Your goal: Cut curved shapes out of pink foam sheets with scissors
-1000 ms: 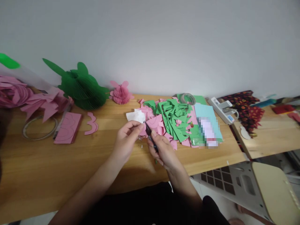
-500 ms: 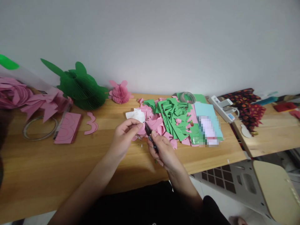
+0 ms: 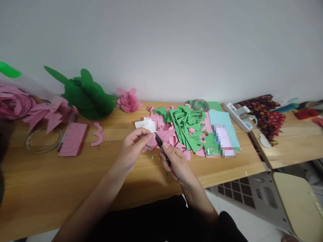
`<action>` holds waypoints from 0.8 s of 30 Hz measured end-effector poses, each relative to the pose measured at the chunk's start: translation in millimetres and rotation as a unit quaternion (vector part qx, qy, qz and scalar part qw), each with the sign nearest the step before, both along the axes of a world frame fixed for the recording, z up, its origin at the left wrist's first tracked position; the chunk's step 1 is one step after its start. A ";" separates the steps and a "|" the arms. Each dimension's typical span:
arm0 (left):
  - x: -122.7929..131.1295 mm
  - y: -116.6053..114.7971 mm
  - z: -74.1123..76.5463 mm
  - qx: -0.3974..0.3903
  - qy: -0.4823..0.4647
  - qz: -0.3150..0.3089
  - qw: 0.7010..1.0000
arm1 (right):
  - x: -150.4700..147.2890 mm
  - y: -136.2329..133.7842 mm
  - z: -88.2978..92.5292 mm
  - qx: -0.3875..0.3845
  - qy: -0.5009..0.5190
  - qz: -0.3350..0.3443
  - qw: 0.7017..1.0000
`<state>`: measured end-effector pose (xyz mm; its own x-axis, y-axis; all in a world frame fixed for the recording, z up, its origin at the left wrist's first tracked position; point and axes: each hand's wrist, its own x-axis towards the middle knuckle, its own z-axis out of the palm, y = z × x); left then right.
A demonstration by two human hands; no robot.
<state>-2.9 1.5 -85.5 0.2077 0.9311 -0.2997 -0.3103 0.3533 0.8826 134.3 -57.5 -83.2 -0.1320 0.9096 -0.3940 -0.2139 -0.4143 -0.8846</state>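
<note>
My left hand (image 3: pixel 136 143) is closed in a pinch on a small piece of pink paper (image 3: pixel 152 138), mostly hidden by the fingers. My right hand (image 3: pixel 174 158) wraps around dark, narrow scissors (image 3: pixel 158 141), their tip at the left fingertips. Fingers cover the handles. Just behind the left hand lies a crumpled white paper (image 3: pixel 145 124). Pink paper scraps (image 3: pixel 168 134) and a heap of green paper strips (image 3: pixel 188 126) spread behind and beside the right hand.
Left on the wooden table (image 3: pixel 113 174) are a pink paper stack (image 3: pixel 73 139), a wavy cutout (image 3: pixel 98 134) and a tape ring (image 3: pixel 43 139). Behind stand green (image 3: pixel 88 95) and pink (image 3: pixel 129 101) honeycomb paper figures. To the right are a tape roll (image 3: pixel 201 105) and a power strip (image 3: pixel 238 116).
The hands stay almost in place, the scissors' tip still by the left fingertips. The view has shifted very slightly.
</note>
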 end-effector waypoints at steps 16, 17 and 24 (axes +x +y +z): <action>3.3 0.7 -4.1 -0.008 0.005 0.007 1.000 | -3.1 3.0 2.5 -0.020 0.002 -0.013 1.000; 4.0 0.8 -4.3 -0.014 0.005 0.007 1.000 | -3.5 3.2 2.1 -0.023 0.003 -0.015 1.000; 9.9 2.3 -6.1 -0.061 -0.009 0.021 0.998 | -0.5 -1.4 -9.8 -0.059 0.017 -0.005 0.998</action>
<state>7.0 3.9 -91.5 0.1762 0.8960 -0.4075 -0.3417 0.4440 0.8283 133.8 -58.9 -93.0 -0.1390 0.8588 -0.4930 -0.2482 -0.5122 -0.8222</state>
